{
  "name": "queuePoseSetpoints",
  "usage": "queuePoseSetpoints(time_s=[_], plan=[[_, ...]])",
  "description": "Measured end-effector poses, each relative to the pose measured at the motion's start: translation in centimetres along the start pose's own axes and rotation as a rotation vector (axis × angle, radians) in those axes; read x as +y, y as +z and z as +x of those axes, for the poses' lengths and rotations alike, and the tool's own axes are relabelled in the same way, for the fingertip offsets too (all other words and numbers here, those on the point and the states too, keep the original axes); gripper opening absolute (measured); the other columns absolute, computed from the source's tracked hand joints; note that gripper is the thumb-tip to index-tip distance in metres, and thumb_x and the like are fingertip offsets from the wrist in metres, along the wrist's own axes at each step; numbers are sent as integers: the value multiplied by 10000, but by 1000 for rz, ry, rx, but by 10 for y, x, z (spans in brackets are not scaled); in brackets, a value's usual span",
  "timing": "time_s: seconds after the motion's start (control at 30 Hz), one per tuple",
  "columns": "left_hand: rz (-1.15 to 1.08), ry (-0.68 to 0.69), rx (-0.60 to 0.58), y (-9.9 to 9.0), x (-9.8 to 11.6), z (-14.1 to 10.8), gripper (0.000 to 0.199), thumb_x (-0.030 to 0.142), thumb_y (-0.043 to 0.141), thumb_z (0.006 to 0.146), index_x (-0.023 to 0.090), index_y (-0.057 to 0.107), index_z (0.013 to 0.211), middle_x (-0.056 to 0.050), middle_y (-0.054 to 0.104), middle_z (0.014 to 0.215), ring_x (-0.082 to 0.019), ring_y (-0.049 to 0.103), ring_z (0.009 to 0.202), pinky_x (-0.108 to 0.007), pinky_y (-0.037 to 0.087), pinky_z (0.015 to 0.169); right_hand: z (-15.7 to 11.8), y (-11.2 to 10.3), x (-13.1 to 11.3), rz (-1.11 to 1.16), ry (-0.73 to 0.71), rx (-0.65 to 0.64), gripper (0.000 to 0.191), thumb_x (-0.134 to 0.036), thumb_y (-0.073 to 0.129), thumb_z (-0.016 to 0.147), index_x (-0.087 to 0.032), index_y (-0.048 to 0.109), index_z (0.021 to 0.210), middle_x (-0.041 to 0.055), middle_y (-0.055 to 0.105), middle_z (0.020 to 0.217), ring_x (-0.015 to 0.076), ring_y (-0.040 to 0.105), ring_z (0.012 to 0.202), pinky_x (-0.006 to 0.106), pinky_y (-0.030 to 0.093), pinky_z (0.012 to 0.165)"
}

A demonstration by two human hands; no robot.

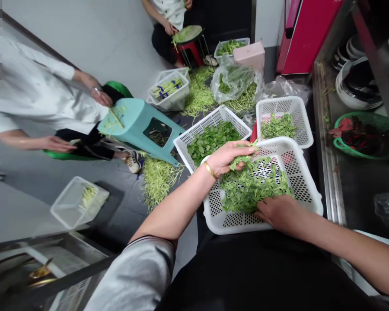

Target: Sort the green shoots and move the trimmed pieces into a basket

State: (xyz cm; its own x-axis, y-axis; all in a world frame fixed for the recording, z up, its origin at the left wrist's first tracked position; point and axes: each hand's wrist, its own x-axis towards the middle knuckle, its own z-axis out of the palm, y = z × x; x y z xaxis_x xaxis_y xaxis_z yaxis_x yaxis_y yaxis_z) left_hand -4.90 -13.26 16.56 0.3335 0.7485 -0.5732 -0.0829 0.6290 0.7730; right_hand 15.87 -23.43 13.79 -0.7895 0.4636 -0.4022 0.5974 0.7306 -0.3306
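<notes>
A white perforated basket (306, 172) in front of me holds a heap of leafy green sprigs (246, 190). Over its far left side, my left hand (231, 157), with a gold bracelet at the wrist, is closed around some greens (241, 162). My right hand (280, 211) rests low at the near side of the heap, its fingertips down among the leaves; whether they grip any is hidden. Behind lie two more white baskets, one with broader green leaves (210, 140) and a smaller one with chopped greens (278, 126).
A person in white at the left works at a turquoise stool (129, 119); another sits at the back by a round stool (189, 33). Trimmings (160, 181) and plastic bins (74, 207) lie on the floor. A metal shelf (332, 172) with a green basket (350, 149) stands right.
</notes>
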Motion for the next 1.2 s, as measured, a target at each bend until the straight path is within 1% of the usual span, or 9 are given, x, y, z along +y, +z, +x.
queuePoseSetpoints(time_s=[0.2, 0.37, 0.43, 0.53, 0.73, 0.9, 1.03, 1.1, 1.2], plan=[[119, 125, 38, 32, 59, 97, 286, 230, 996, 815, 135, 729, 858, -41, 747, 793, -48, 572, 526, -174, 364, 433, 3, 17, 8, -24, -194, 84, 239, -209, 598, 1132, -214, 814, 1030, 74, 825, 991, 256, 805, 848, 372, 265, 526], [382, 104, 253, 46, 87, 141, 581, 372, 986, 833, 116, 697, 1268, -95, 763, 999, -156, 727, 689, -192, 481, 504, 1, 11, 5, -3, -139, 109, 243, -261, 586, 1158, -176, 785, 1048, 86, 798, 952, 229, 781, 857, 377, 260, 551], [462, 187, 275, 44, 87, 129, 682, 411, 922, 898, 131, 628, 1445, -144, 769, 1184, -160, 753, 734, -197, 519, 541, 2, 10, 6, 13, -157, 75, 216, -193, 596, 1134, -184, 784, 1029, 84, 802, 977, 217, 772, 869, 356, 267, 546], [552, 307, 259, 29, 68, 87, 541, 430, 739, 1035, 169, 627, 1495, -164, 753, 1355, -149, 779, 837, -209, 577, 630, 1, 15, 10, 70, -125, 31, 191, -118, 621, 1086, -179, 793, 1030, 96, 812, 1000, 213, 759, 844, 310, 332, 566], [1159, 340, 411, -16, -7, 9, 270, 403, 735, 1005, 169, 845, 1083, -106, 835, 1047, -212, 735, 951, -331, 551, 851, -21, 12, 26, 161, -15, -66, 264, -208, 569, 1123, -178, 804, 1007, 110, 821, 1033, 242, 786, 879, 311, 458, 696], [1289, 294, 415, -27, -24, -3, 371, 465, 614, 1070, 221, 891, 1031, -59, 780, 828, -182, 626, 761, -312, 361, 709, -27, -21, 42, 92, 50, -204, 256, -220, 618, 1063, -206, 809, 893, 87, 813, 900, 242, 772, 828, 313, 420, 677], [1283, 322, 406, -19, -22, 3, 370, 471, 627, 1062, 225, 894, 986, -57, 758, 801, -171, 572, 722, -315, 322, 687, -1, -34, 35, 25, 60, -406, 244, -211, 658, 1018, -207, 885, 1107, 119, 854, 1035, 280, 801, 958, 334, 480, 745], [1281, 340, 398, -16, -22, 5, 372, 471, 629, 1066, 223, 895, 985, -58, 757, 807, -172, 574, 724, -320, 329, 696, 9, -36, 36, 82, 76, -340, 361, -251, 640, 1041, -208, 845, 1335, 139, 854, 1183, 299, 807, 1062, 357, 541, 832], [1270, 354, 400, -17, -25, 5, 360, 458, 633, 1067, 221, 899, 1017, -64, 769, 827, -181, 602, 740, -331, 361, 716, 4, -41, 56, 186, 51, -40, 491, -319, 605, 1071, -232, 737, 1536, 134, 802, 1402, 305, 783, 1218, 396, 581, 999]])
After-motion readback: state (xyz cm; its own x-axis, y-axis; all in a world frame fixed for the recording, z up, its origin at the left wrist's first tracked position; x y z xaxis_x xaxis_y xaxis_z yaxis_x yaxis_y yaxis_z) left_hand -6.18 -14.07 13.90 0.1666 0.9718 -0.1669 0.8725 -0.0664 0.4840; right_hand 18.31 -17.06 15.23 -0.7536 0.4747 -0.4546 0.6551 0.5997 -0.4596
